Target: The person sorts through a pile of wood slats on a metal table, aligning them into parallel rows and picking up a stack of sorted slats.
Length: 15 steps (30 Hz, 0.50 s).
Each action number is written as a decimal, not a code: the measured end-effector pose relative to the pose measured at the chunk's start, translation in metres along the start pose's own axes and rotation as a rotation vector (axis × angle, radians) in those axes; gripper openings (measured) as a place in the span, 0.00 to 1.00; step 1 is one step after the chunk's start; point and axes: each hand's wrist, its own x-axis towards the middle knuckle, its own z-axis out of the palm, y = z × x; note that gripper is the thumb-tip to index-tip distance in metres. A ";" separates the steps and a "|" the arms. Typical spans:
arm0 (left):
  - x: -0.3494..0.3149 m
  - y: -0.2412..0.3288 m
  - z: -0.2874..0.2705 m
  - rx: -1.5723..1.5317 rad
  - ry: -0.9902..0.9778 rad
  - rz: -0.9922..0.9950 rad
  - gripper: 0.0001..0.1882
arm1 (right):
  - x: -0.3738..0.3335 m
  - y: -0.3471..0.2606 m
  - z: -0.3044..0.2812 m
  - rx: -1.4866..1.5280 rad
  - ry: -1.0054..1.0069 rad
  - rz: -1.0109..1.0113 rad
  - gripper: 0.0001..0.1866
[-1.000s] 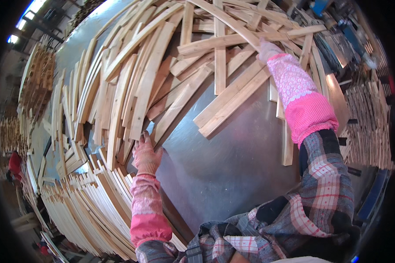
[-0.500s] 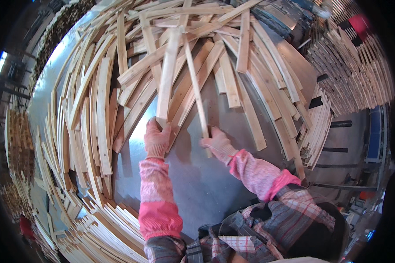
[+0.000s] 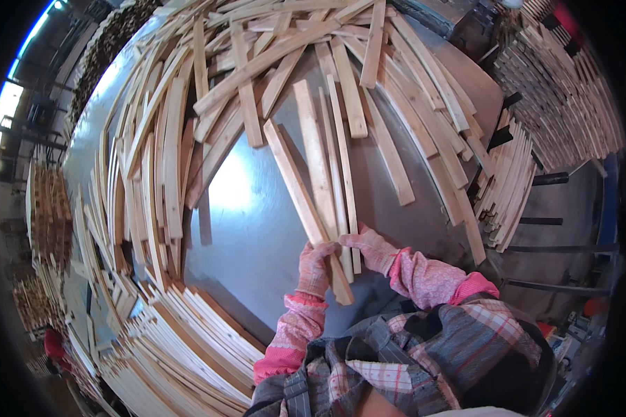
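Note:
Before my body, both gloved hands are closed on a loose bundle of wooden slats [image 3: 315, 153]. My left hand [image 3: 314, 267] wraps the near part of the leftmost slat [image 3: 293, 182], which slants across the others with its near end past my fingers. From the other side, my right hand [image 3: 370, 249] grips the bundle by a thin slat [image 3: 342, 156], its fingertips close to my left hand. The held slats fan slightly apart toward their far ends. How my fingers sit beneath them is hidden.
A heap of crossed wooden slats [image 3: 170, 149] arcs over the far and left parts of the metal table [image 3: 236, 257]. More slats [image 3: 181, 347] lie in rows at the lower left. Stacked wood [image 3: 556, 97] stands at the right, beside dark bars [image 3: 542, 221].
Both hands have drawn slats out of the heap toward my body. My left hand has moved right and nearer, bringing its slat together with those at my right hand.

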 end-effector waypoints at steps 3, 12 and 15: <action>-0.032 -0.023 0.008 0.013 0.071 0.032 0.16 | -0.028 0.010 -0.011 -0.020 -0.007 0.091 0.26; -0.148 -0.049 -0.075 0.267 0.408 0.237 0.26 | -0.112 0.068 0.012 -0.214 -0.179 0.206 0.30; -0.169 -0.062 -0.123 1.105 0.805 0.535 0.30 | -0.124 0.090 0.031 -0.272 -0.243 0.249 0.31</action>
